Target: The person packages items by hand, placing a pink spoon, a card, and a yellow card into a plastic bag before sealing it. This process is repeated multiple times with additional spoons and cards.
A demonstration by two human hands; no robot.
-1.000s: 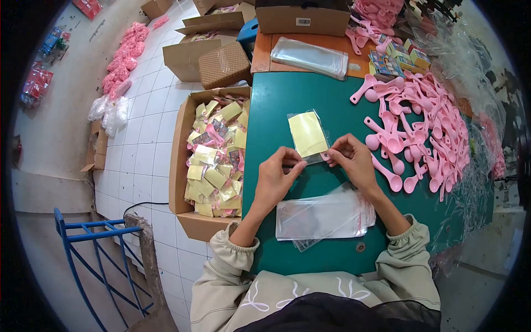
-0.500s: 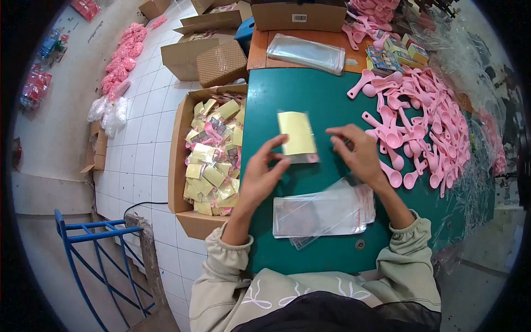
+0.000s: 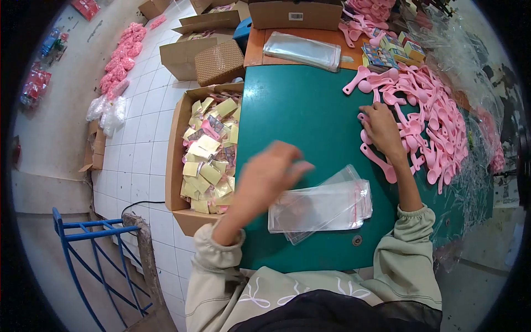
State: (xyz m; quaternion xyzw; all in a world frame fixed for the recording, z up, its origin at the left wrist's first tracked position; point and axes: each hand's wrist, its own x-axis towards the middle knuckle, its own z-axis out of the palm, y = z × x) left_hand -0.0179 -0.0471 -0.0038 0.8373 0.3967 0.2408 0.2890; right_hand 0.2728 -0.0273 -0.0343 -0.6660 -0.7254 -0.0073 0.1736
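Observation:
My left hand (image 3: 271,172) is smeared by motion above the left side of the table, beside the clear plastic bags (image 3: 321,207). Nothing shows clearly in it, and its finger positions are blurred. At the left edge of the heap of pink scoop spoons (image 3: 437,124), my right hand (image 3: 380,128) has its fingers bent down around the handle of a pink spoon (image 3: 362,117). The rest of that spoon is partly hidden under the hand. Just below my right wrist lies another pink spoon (image 3: 379,164).
At the left, an open carton (image 3: 176,149) holds many packets with yellow cards and pink spoons. More clear bags (image 3: 303,51), small boxes (image 3: 409,50) and a brown carton (image 3: 296,15) stand at the back. A blue metal rack (image 3: 99,235) is on the lower left.
The yellow-card packet has left my left hand and the table. My left hand is now blurred and nearer the bags. My right hand has moved right and away from me, onto the spoons.

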